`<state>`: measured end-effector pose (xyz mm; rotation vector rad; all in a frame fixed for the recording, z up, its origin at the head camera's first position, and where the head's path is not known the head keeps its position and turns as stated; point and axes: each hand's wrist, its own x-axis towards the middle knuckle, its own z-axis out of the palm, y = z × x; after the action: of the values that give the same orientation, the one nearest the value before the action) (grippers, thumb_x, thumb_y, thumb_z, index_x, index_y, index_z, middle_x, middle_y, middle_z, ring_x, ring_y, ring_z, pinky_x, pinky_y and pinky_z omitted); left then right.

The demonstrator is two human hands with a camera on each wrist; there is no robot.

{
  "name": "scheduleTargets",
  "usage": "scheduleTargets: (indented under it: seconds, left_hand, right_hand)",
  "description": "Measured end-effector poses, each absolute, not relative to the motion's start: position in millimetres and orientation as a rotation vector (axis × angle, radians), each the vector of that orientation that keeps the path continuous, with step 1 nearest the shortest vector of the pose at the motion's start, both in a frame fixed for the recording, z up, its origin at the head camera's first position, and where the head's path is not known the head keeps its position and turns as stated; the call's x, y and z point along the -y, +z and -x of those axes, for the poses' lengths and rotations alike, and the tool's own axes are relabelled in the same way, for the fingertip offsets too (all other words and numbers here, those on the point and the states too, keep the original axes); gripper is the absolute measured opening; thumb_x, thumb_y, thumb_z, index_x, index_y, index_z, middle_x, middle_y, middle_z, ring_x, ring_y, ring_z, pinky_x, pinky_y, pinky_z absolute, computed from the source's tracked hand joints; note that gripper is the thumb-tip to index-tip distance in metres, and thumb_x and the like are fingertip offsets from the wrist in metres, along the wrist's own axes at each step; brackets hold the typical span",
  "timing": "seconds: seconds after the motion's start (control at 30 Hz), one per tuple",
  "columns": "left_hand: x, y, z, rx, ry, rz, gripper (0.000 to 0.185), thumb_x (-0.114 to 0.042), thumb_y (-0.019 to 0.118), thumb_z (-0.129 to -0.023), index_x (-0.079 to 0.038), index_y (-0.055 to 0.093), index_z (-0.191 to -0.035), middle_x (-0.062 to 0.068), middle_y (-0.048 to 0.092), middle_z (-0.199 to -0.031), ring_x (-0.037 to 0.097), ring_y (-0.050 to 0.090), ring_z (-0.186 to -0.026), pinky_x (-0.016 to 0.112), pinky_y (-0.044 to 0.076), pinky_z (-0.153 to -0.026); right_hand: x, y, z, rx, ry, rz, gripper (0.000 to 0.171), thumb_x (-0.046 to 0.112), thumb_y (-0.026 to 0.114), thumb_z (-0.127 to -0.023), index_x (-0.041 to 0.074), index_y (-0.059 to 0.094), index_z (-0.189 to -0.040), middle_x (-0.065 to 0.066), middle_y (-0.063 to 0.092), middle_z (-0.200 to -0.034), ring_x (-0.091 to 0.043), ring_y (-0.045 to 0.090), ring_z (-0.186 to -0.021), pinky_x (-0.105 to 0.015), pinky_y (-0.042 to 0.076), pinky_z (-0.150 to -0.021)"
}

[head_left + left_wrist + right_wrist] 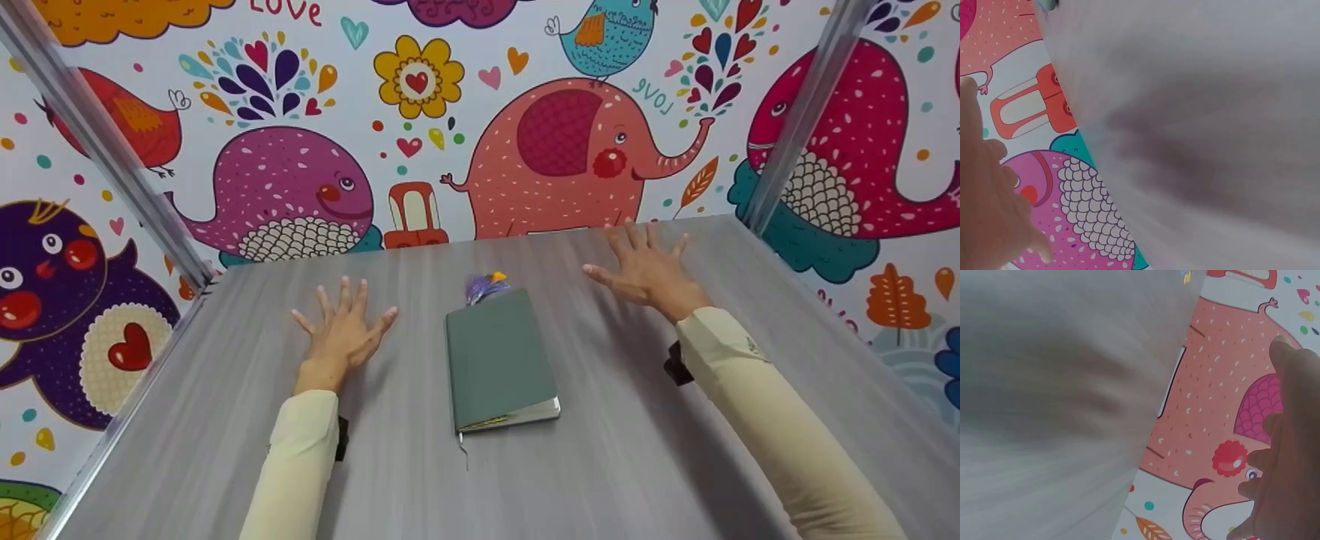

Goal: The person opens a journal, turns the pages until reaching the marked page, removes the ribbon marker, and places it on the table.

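A closed green notebook lies at the middle of the table, its cover slightly lifted at the near right corner. A thin ribbon trails from its near left corner. Just past its far edge sits a small purple and orange item, partly hidden by the cover; its kind cannot be told. To the left, my left hand is spread above the table and holds nothing. My right hand is likewise spread, farther forward on the right, and touches nothing I can see. Both wrist views show the hands with straight fingers.
The grey table ends at a back wall printed with cartoon animals. Metal posts stand at its far corners, and printed panels flank both sides. Dark straps with small blocks are worn on the wrists.
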<state>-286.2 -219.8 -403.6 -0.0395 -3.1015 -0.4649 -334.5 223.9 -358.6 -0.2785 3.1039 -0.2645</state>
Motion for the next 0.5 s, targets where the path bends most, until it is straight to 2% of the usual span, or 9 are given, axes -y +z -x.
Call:
scheduleTargets:
  seconds: [0.27,0.5]
  left_hand:
    - [205.9,-401.5,282.8,3.076,-0.458,0.147,0.086,-0.065,0.036,-0.099,-0.014,0.008,-0.162,0.019,0.000,-0.169,0.055,-0.009,-0.151,0.082,-0.017,-0.106]
    - [194.7,-403.0,278.2,3.066,-0.471,0.229,0.093,-0.075,0.031,-0.094,-0.016,0.010,-0.162,0.015,0.003,-0.170,0.052,-0.005,-0.153,0.080,-0.014,-0.110]
  right_hand:
    - [-207.6,-358.4,326.3,-3.112,-0.269,0.366,0.097,0.074,0.040,-0.091,0.023,-0.002,-0.162,-0.015,-0.005,-0.170,-0.047,-0.009,-0.155,-0.079,-0.017,-0.108]
    - [-195.7,-356.7,318.0,-3.108,-0.289,0.418,0.095,0.073,0.037,-0.093,0.022,-0.002,-0.162,-0.013,-0.006,-0.171,-0.045,-0.007,-0.155,-0.079,-0.013,-0.110]
